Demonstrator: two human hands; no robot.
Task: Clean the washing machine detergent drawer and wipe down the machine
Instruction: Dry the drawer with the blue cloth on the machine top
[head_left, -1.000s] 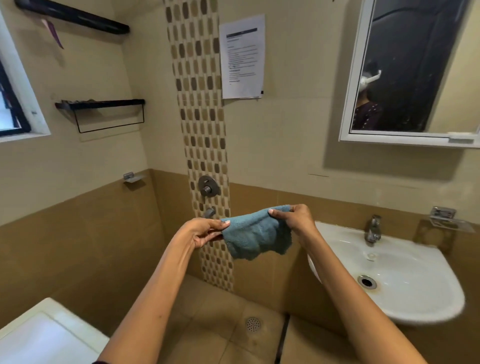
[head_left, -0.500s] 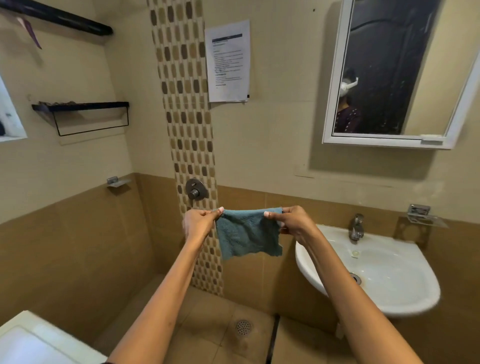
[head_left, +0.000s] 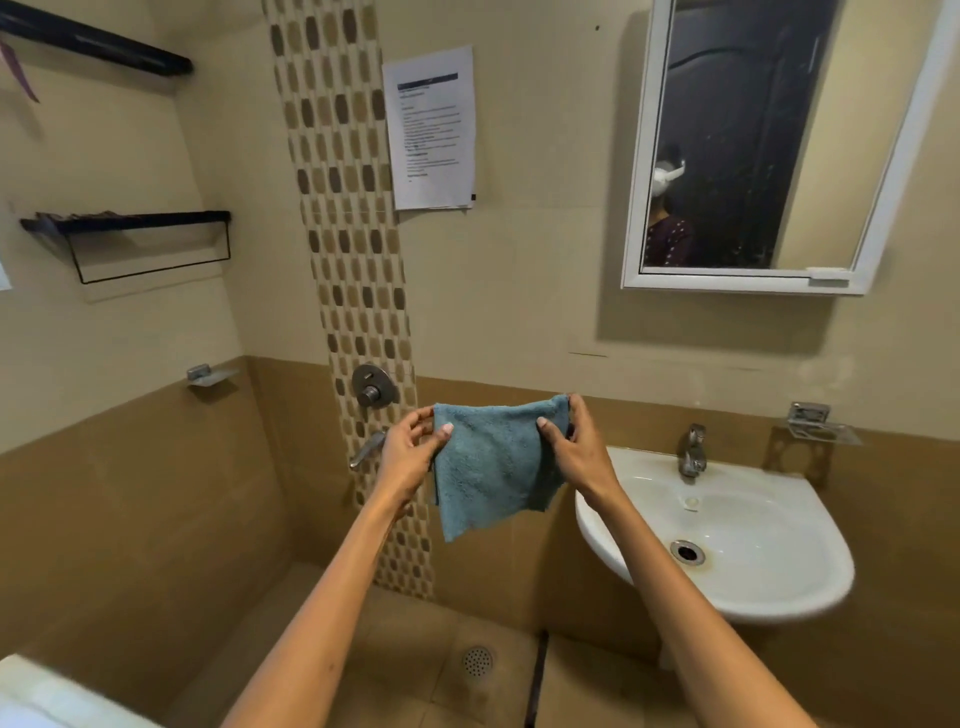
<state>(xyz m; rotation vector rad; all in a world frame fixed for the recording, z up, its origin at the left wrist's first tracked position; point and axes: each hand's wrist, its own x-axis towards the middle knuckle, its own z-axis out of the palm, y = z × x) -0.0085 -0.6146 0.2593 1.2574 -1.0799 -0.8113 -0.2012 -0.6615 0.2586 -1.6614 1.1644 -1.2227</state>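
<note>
A blue terry cloth hangs flat in the air in front of me, at chest height before the brown tiled wall. My left hand pinches its upper left corner between thumb and fingers. My right hand pinches its upper right corner the same way. The cloth's lower edge hangs free. A white corner of the washing machine shows at the bottom left, far below and left of both hands. Its detergent drawer is out of view.
A white wall-mounted basin with a chrome tap sits just right of my right hand. A shower valve and spout lie on the mosaic strip behind the cloth. A mirror, black wall shelves and a floor drain are also present.
The bunched cloth has been spread out and now hangs flat between both hands. The view has shifted right, so less of the washing machine shows.
</note>
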